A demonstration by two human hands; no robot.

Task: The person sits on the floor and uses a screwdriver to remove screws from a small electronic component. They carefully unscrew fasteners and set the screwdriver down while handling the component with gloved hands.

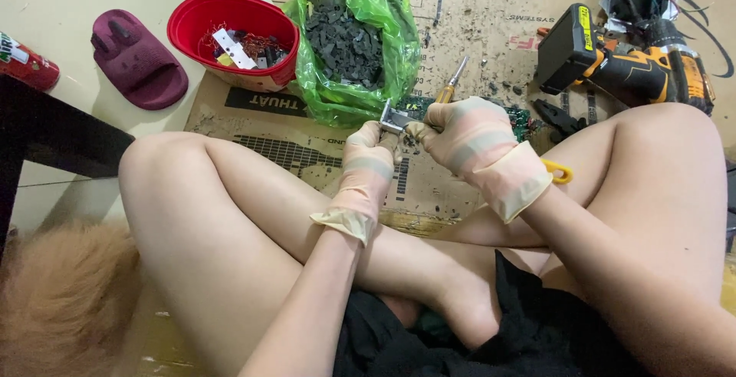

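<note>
Centre of the frame, both gloved hands meet over the cardboard floor covering (460,185). The left hand (366,164) has its fingers clenched round a small metal part (392,120), pinning it just above the cardboard. The right hand (469,135) grips a screwdriver (452,79), fingers wrapped on the handle, its long axis slanting up and to the right, tip down at the metal part. So the part sits just left of the right hand, touching the left. Behind, a green bag of dark scraps (349,43), a red bowl (230,36), and a cordless drill (613,62) at upper right.
</note>
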